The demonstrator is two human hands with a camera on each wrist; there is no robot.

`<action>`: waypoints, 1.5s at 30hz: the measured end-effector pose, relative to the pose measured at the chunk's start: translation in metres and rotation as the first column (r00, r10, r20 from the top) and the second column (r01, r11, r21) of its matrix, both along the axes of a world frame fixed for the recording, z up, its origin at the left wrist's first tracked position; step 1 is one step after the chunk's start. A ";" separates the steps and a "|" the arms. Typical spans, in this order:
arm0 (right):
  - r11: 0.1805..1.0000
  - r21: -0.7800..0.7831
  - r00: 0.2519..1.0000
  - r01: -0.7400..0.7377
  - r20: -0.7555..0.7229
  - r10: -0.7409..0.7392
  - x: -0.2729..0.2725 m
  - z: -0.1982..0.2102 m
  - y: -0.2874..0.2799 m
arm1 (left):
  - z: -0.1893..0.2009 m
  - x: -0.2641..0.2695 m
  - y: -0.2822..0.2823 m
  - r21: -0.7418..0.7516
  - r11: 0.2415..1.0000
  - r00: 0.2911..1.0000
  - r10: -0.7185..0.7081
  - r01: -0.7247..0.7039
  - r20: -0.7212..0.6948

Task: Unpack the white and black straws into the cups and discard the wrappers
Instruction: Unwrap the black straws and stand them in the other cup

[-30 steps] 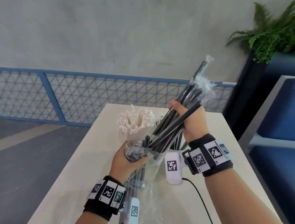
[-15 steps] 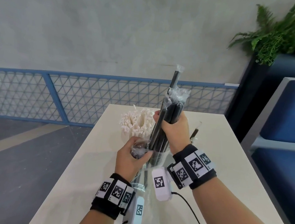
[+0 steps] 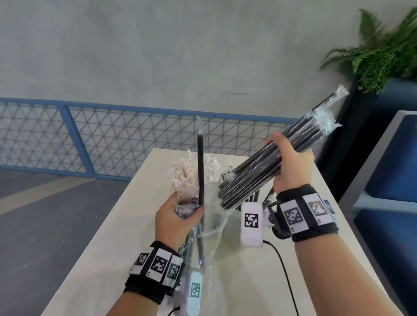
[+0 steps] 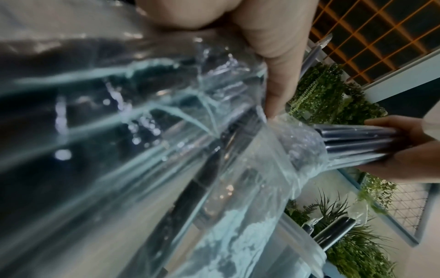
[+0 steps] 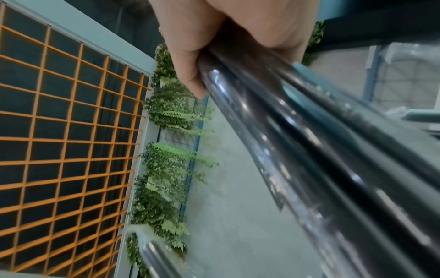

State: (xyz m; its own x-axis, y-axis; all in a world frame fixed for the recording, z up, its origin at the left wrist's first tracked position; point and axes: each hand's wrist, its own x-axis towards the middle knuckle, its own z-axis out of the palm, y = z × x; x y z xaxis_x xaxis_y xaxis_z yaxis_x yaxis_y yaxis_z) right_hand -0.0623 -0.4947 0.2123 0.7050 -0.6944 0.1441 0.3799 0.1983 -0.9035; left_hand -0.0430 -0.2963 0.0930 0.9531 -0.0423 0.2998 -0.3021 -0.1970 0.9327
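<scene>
Grip, right: the right hand (image 3: 292, 164) is wrapped around a bundle of black straws (image 3: 258, 176), fingers curled about its middle. Grip, left: the left hand (image 3: 172, 220) clutches the crumpled mouth of a clear plastic wrapper (image 3: 209, 235) together with a single black straw (image 3: 200, 167).

Hidden or unclear: the bundle's lower end covers the cup behind it, so that cup cannot be made out. The left wrist view is mostly filled by blurred plastic film; the right wrist view shows only glossy straw shafts and a thumb. The wrapper's lower part is transparent and hard to trace against the desk (image 3: 254, 286).

Orientation: the bundle's long axis runs diagonally, lower end near-left above the desk, upper end far-right and raised, each tip in crinkled film. The single straw stands almost upright, tilted slightly left. White straws (image 3: 184, 171) stand clustered at the desk's far left, just behind the single straw.
</scene>
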 end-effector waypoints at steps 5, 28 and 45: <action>0.978 -0.089 0.980 0.188 0.086 -0.181 0.004 0.020 -0.009 | -0.002 0.003 0.001 -0.006 1.000 1.000 0.022 -0.021 0.020; 0.782 -0.557 0.846 -0.280 -0.528 -0.073 0.025 -0.107 0.011 | -0.002 0.001 -0.006 -0.051 0.999 1.000 0.018 -0.018 -0.003; 0.408 -0.882 0.966 -0.234 -0.163 0.201 -0.005 -0.055 0.076 | -0.002 -0.001 -0.004 0.004 0.996 0.996 -0.084 0.084 0.038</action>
State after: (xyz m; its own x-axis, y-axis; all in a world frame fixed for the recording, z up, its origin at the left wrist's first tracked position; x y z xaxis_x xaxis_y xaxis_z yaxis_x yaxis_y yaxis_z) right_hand -0.0673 -0.4189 0.1572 0.8275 -0.0133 0.5614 0.4210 -0.6469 -0.6359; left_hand -0.0436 -0.3004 0.0908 0.9342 -0.1225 0.3352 -0.3526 -0.1721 0.9198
